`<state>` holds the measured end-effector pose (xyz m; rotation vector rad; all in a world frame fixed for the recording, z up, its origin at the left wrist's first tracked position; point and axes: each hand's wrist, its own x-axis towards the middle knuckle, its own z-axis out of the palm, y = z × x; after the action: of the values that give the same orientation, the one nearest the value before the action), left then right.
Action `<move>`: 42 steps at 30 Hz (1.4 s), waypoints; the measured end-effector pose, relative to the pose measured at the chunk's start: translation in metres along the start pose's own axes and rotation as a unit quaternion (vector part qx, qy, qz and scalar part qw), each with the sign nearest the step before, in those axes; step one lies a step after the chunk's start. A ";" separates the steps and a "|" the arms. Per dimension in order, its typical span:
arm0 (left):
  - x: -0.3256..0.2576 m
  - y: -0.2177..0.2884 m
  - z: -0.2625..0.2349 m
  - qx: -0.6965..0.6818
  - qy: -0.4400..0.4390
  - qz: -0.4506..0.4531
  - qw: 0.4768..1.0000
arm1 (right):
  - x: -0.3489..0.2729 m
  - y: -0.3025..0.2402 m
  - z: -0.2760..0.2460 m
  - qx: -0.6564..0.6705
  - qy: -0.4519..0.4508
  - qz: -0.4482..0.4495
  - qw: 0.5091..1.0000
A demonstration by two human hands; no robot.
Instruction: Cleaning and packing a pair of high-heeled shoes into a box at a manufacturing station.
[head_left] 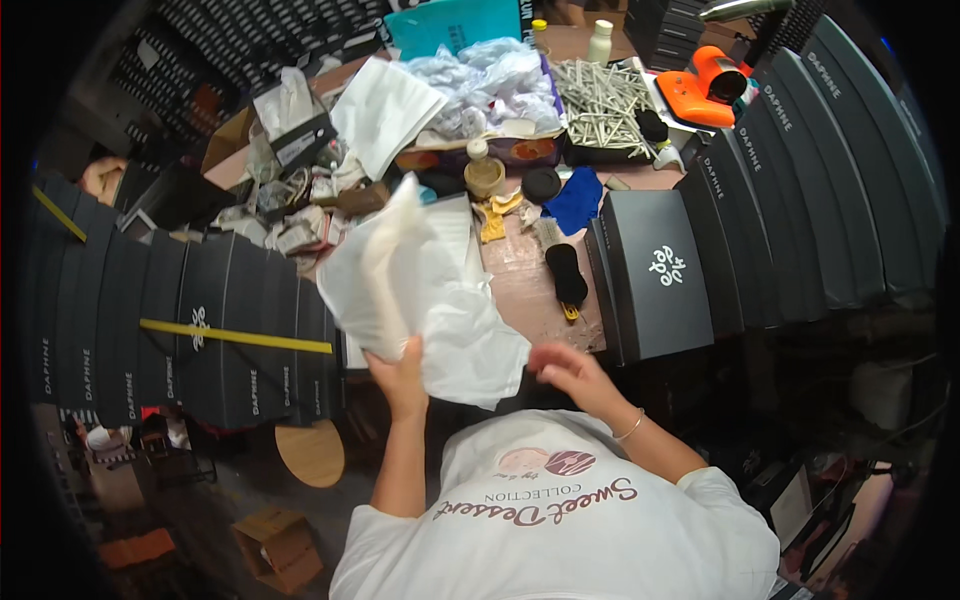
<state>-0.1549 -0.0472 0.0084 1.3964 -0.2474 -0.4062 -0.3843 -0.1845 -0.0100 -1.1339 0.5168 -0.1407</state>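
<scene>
blue cloth [576,200] | orange device [692,97] | cream bottle [600,45] | brown cardboard box [280,548]

Light is pooling mid-frame, black ringing the rim.
White paper [460,335] and shirt [400,560] are showing brightest, the right grip [580,378] is blurring slightly, and dark boxes [825,190] are bowing near the edges.

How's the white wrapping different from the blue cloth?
The white wrapping is pale; the blue cloth is bright, deep blue. The white wrapping looks much bigger than the blue cloth. The left hand holds the white wrapping up, while the blue cloth lies on the table.
</scene>
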 end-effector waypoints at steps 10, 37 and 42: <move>-0.013 -0.068 0.040 0.334 -0.413 0.252 0.809 | 0.026 -0.006 0.011 0.174 0.169 -0.045 0.969; 0.017 -0.005 -0.205 0.326 -0.196 -0.060 0.923 | 0.242 -0.045 0.143 -0.450 -0.299 -0.043 0.840; 0.048 0.011 -0.191 0.321 -0.231 0.029 0.918 | 0.244 -0.034 0.214 -0.394 -0.519 -0.061 0.756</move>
<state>-0.0336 0.1058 -0.0154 1.9149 -0.8688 -0.6405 -0.0672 -0.1102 0.0103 -1.8405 -0.5844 0.6512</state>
